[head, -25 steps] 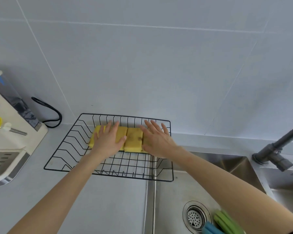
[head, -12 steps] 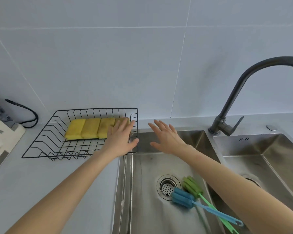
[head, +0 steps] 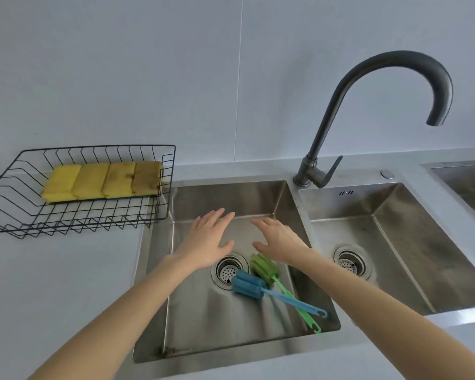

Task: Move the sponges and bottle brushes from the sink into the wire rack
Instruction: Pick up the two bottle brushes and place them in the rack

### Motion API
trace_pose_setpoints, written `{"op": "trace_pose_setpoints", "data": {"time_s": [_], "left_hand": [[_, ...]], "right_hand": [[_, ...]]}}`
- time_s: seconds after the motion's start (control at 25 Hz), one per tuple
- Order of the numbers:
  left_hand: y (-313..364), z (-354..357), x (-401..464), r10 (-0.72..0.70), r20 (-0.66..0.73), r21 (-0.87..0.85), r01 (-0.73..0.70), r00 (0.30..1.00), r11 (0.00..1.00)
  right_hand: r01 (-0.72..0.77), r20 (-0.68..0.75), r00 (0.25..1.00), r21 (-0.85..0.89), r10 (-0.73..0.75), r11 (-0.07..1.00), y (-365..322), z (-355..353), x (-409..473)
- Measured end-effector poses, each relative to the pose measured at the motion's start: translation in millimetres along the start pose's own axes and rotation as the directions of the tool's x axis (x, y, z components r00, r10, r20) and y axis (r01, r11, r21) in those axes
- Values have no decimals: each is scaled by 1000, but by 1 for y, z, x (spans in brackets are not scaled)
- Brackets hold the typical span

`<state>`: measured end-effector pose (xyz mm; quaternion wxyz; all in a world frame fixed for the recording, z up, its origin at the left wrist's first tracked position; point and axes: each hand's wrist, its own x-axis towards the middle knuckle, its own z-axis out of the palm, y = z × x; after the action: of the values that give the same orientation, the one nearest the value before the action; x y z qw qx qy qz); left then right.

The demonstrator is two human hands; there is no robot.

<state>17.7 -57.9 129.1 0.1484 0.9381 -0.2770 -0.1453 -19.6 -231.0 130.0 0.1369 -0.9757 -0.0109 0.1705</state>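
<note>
Brushes next: both of my hands over the sink, holding nothing.

The blue brush [head: 248, 287] and green brush [head: 264, 266] lie crossed beside the drain [head: 229, 270] in the sink [head: 231, 198]; four yellow sponges [head: 104, 181] sit in the wire rack [head: 159, 215]. My left hand [head: 209, 242] and right hand [head: 279, 242] hover above, fingers spread. I judge I must reach down and grasp the handles.

Dark curved faucet [head: 368, 86] behind the basins; round drain strainer [head: 350, 262] right; pale countertop [head: 52, 283].
</note>
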Motion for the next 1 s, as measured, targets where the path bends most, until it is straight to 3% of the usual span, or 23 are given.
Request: {"op": "trace_pose_setpoints", "data": {"time_s": [0.48,0.88,1.0], "left_hand": [[35,108,8,-44,244,-40,56,969,998],[38,151,11,-94,423,-26,116,901,993],[37,154,12,-107,434,-35,135,894,990]], "right_hand": [[-94,329,941,26,80,995,49,72,-15],[-81,336,930,-205,148,975,58,113,-14],[-79,303,944,-184,133,980,59,113,-14]]}}
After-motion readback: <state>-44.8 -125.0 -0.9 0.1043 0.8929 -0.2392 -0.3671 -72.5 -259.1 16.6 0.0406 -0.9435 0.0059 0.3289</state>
